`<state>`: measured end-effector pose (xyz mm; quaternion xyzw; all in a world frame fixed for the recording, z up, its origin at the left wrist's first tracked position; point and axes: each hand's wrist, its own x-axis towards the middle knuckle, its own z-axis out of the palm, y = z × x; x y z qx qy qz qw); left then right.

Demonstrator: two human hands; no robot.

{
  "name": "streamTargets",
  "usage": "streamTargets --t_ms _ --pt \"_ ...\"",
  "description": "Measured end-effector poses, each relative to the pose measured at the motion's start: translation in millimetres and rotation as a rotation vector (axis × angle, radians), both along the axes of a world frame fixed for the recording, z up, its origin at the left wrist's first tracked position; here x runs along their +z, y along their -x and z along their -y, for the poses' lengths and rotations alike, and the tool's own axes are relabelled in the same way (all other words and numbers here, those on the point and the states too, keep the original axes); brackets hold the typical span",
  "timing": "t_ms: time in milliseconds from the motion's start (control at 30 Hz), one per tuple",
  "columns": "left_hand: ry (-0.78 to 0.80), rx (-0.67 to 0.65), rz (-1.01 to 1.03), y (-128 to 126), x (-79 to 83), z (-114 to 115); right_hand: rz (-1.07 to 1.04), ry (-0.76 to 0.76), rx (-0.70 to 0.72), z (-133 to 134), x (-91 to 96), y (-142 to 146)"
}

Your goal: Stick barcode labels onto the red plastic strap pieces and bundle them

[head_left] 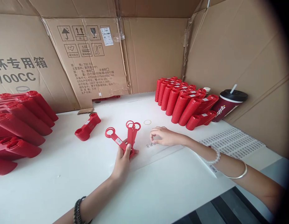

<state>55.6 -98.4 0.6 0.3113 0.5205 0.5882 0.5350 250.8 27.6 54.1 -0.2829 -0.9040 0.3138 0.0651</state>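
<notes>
My left hand (124, 153) is closed around the lower ends of a few red plastic handles (118, 140) with a ring at each end, fanned apart. The handle leaning left carries a white barcode label; the upright ones show no label on the side facing me. My right hand (166, 137) rests over a clear plastic sheet (163, 154), thumb and fingers curled together at a small barcode label (149, 145). Its fingertips partly cover that label. Beyond them lies a thin yellowish rubber band (147, 122). Left of my left hand, a short stack of red handles (87, 127) lies on the table.
Large stacks of red handles (25, 115) stand at the left, and more labelled stacks (181, 101) at the back right. Next to those is a dark red lidded cup (228, 107) with a straw. A barcode label sheet (230, 141) lies at right. Cardboard walls (153, 53) enclose the white table (72, 174).
</notes>
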Motion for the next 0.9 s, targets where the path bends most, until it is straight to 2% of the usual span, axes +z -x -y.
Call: streamTargets --t_ms 167,300,467,633,733,900 --pt "0.016 0.054 0.118 1 2.8 -1 -0.025 0.011 0.022 0 -12.0 10" --pt "0.03 0.091 0.171 3 3.0 -2 -0.03 -0.16 0.02 8 -20.1 21" --pt "0.066 0.118 0.225 4 3.9 -3 -0.051 -0.357 0.026 21 -29.8 21" --pt "0.056 0.11 0.221 3 5.4 -2 -0.078 -0.425 -0.006 29 -40.8 20" --pt "0.028 0.089 0.191 3 4.9 -1 -0.135 -0.392 -0.024 29 -26.6 19" --pt "0.031 0.073 0.14 3 2.8 -2 -0.382 -0.191 -0.166 14 37.8 32"
